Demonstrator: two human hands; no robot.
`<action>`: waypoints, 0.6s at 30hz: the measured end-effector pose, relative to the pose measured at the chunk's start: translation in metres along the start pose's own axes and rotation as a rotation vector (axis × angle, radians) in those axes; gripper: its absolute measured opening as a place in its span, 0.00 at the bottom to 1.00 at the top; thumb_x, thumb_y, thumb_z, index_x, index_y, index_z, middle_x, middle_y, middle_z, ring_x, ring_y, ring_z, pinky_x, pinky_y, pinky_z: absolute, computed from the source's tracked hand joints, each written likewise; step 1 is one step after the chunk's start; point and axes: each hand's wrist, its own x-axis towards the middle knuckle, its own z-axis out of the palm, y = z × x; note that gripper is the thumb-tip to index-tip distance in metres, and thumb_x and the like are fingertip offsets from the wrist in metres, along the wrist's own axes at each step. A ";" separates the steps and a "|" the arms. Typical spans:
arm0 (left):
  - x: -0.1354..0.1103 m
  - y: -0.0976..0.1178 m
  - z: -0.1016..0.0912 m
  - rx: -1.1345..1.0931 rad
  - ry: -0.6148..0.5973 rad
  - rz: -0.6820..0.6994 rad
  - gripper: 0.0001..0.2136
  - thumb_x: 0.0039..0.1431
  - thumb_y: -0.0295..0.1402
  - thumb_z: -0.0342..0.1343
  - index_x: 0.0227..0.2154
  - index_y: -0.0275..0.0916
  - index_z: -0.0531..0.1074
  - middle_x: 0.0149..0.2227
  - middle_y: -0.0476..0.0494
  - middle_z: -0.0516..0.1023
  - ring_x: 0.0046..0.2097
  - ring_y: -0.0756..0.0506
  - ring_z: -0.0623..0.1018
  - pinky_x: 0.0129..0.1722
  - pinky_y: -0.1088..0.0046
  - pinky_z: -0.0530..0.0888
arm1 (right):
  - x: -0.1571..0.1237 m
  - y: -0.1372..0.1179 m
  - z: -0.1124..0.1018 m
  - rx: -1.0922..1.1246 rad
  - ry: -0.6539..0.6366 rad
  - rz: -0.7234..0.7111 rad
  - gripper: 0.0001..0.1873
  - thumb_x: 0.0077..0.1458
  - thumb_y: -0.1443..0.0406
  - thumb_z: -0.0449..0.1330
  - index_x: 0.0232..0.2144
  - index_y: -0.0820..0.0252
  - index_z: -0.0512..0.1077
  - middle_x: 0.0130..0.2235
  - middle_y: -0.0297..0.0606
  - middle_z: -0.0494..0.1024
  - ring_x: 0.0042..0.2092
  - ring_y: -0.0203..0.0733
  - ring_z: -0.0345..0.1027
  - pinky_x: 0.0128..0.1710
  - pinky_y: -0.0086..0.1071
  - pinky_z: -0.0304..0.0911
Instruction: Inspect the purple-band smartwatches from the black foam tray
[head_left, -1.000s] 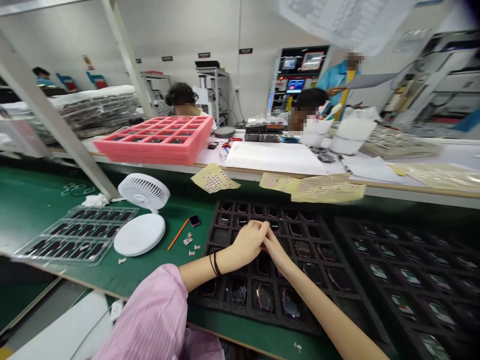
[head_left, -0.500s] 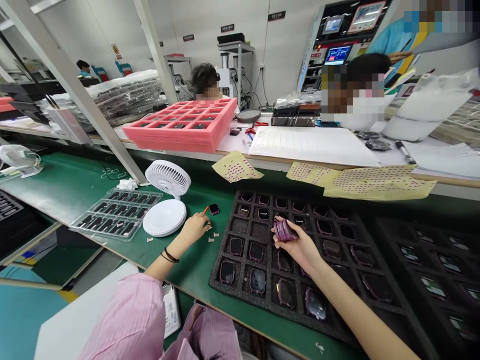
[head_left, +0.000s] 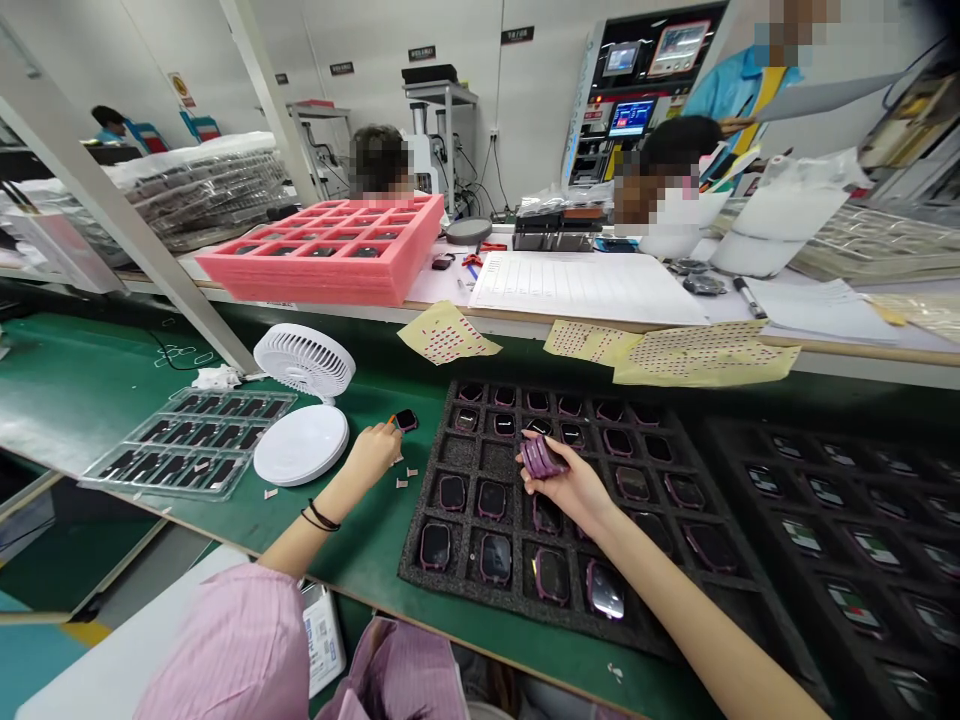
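My right hand (head_left: 566, 485) is closed on a small stack of purple watch cases (head_left: 541, 457) and hovers over a black foam tray (head_left: 465, 560) with several watch bodies in its pockets. My left hand (head_left: 373, 452) reaches left onto the green belt (head_left: 75, 390), fingers curled on an orange pencil (head_left: 391, 421) beside a loose black watch body (head_left: 406, 419). Small pale scraps (head_left: 405, 477) lie on the belt near that hand.
A white desk fan (head_left: 302, 400) and a clear blister tray (head_left: 187, 442) sit to the left. A second black tray (head_left: 832, 490) lies to the right. Behind are a pink foam tray (head_left: 330, 255), yellow sticker sheets (head_left: 705, 355), papers and several people.
A second ago both hands were together over the black tray. The left hand then moved left to the pencil, and the right hand lifted holding purple cases. The view has shifted slightly.
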 end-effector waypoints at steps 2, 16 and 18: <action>0.003 0.016 -0.014 -0.016 0.051 0.117 0.10 0.65 0.27 0.44 0.37 0.34 0.71 0.37 0.37 0.77 0.41 0.43 0.76 0.39 0.69 0.70 | -0.001 -0.001 0.001 0.013 -0.036 0.044 0.15 0.56 0.61 0.52 0.44 0.61 0.70 0.30 0.40 0.77 0.25 0.41 0.68 0.23 0.34 0.62; 0.025 0.091 -0.050 0.165 0.448 0.968 0.11 0.65 0.23 0.42 0.42 0.34 0.69 0.43 0.39 0.76 0.38 0.48 0.74 0.35 0.71 0.69 | -0.007 -0.002 0.004 0.108 -0.173 0.157 0.18 0.58 0.58 0.49 0.42 0.62 0.72 0.30 0.38 0.74 0.24 0.38 0.62 0.20 0.31 0.54; 0.026 0.090 -0.055 0.159 0.404 1.006 0.12 0.66 0.23 0.41 0.43 0.36 0.69 0.45 0.39 0.75 0.40 0.49 0.74 0.36 0.71 0.69 | -0.008 -0.003 0.005 0.111 -0.180 0.161 0.19 0.58 0.57 0.49 0.42 0.62 0.72 0.30 0.38 0.74 0.24 0.38 0.61 0.20 0.30 0.52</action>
